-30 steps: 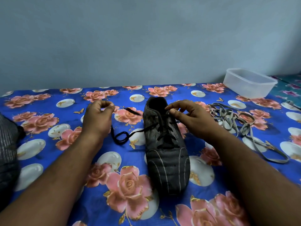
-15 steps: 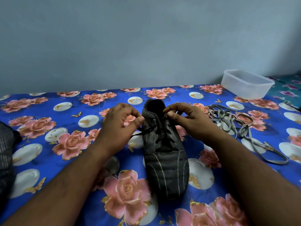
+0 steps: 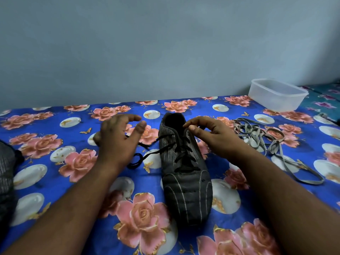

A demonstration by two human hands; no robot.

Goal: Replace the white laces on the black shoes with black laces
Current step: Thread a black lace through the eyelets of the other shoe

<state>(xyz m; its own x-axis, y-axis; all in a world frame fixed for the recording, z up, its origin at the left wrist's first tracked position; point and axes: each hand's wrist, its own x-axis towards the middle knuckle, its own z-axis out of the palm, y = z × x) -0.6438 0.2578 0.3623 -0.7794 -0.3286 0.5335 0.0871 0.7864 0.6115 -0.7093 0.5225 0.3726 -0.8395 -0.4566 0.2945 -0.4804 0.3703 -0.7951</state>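
A black striped shoe lies in the middle of the flowered cloth, toe toward me, with a black lace crossed through its eyelets. The lace's loose end trails off the shoe's left side onto the cloth. My left hand hovers left of the shoe with fingers spread and holds nothing. My right hand pinches the top right edge of the shoe opening, where the lace's other end is hidden. The removed white laces lie in a tangle to the right.
A clear plastic container stands at the back right by the wall. A dark striped object, partly cut off, sits at the left edge. The blue rose-print cloth covers the whole surface.
My left hand has let go of the lace end it pinched beside the shoe and opened, drifting slightly left. The lace end dropped onto the cloth. My right hand stays at the shoe's top.
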